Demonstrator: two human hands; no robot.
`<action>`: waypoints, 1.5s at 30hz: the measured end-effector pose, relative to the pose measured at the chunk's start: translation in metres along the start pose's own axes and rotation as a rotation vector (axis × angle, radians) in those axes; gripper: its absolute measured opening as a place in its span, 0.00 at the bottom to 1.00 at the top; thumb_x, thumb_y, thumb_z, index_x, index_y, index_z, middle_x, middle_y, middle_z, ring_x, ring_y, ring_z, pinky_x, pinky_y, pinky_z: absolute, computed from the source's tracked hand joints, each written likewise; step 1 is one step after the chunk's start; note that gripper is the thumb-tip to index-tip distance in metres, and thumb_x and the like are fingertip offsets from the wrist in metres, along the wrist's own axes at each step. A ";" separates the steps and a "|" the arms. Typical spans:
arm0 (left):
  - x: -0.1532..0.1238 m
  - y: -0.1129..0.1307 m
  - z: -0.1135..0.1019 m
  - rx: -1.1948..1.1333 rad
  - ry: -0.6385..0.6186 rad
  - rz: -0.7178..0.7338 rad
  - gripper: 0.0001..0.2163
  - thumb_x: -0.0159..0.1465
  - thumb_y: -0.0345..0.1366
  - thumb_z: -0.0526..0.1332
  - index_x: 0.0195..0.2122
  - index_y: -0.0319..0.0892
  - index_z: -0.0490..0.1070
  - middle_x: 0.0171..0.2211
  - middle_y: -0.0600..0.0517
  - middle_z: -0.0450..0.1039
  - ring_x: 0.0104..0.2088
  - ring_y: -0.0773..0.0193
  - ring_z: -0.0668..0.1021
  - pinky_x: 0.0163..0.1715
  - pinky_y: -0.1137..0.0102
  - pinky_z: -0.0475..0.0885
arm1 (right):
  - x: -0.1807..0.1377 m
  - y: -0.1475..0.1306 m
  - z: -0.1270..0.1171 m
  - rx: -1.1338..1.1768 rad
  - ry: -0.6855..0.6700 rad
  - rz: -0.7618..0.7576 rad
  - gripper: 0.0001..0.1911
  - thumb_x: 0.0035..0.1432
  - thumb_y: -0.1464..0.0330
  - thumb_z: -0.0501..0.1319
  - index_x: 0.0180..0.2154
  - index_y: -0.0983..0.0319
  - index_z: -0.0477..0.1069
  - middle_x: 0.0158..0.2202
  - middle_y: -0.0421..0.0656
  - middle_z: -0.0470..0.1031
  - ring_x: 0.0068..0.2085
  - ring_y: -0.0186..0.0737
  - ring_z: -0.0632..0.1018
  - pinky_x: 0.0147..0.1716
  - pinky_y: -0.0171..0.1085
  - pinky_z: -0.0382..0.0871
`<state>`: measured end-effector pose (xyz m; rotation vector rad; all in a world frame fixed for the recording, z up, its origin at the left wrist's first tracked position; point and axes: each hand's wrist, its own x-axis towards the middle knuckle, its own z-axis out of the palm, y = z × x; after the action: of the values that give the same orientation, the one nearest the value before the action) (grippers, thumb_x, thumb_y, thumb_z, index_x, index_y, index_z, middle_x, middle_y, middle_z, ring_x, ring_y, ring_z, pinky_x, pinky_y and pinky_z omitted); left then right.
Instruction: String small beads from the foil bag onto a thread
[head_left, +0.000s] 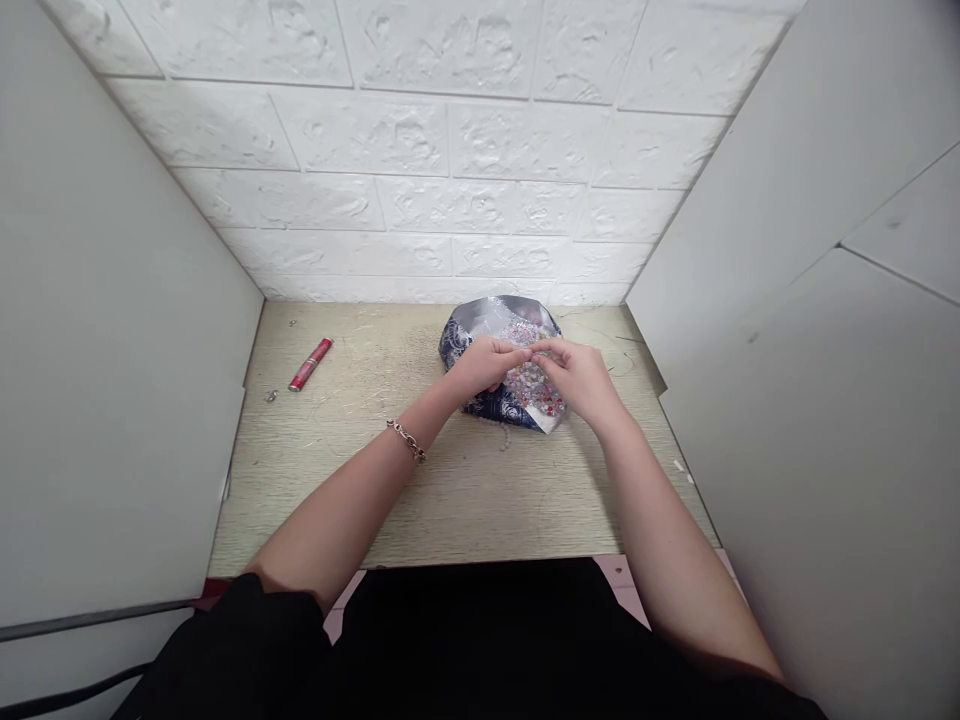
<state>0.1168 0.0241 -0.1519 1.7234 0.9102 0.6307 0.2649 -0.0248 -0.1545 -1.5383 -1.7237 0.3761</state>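
My left hand (484, 364) and my right hand (577, 377) meet over a dark blue patterned box (461, 345) with a shiny lining. The box holds several small red and clear beads (534, 392). Fingertips of both hands pinch together at the middle, above the beads. What they pinch is too small to make out. A chain bracelet (407, 440) hangs on my left wrist.
A red tube (310, 364) lies on the pale wooden tabletop (360, 470) at the far left, with a tiny metal piece (271, 396) beside it. White panels close in the left and right sides, and a white brick wall stands behind.
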 end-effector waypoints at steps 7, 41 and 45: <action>-0.001 0.001 -0.001 -0.082 0.004 0.023 0.14 0.54 0.42 0.58 0.17 0.39 0.64 0.09 0.60 0.51 0.11 0.77 0.56 0.12 0.75 0.50 | 0.000 0.000 -0.002 -0.009 0.020 -0.008 0.13 0.49 0.67 0.55 0.35 0.61 0.75 0.24 0.41 0.74 0.24 0.34 0.68 0.27 0.33 0.60; -0.003 0.006 0.000 -0.221 -0.062 -0.023 0.10 0.54 0.38 0.57 0.20 0.41 0.60 0.12 0.59 0.52 0.12 0.77 0.55 0.13 0.75 0.47 | -0.001 -0.002 -0.005 0.007 0.044 0.012 0.11 0.48 0.64 0.58 0.32 0.61 0.74 0.15 0.35 0.59 0.18 0.28 0.56 0.21 0.31 0.51; -0.003 0.005 0.000 -0.213 -0.067 -0.005 0.08 0.54 0.37 0.56 0.21 0.41 0.61 0.12 0.60 0.51 0.12 0.77 0.55 0.12 0.75 0.48 | -0.001 -0.004 -0.006 0.101 0.055 0.067 0.12 0.45 0.63 0.60 0.32 0.63 0.73 0.14 0.33 0.53 0.18 0.28 0.55 0.19 0.31 0.49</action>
<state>0.1168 0.0210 -0.1470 1.5418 0.7715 0.6388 0.2660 -0.0284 -0.1485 -1.5217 -1.5900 0.4438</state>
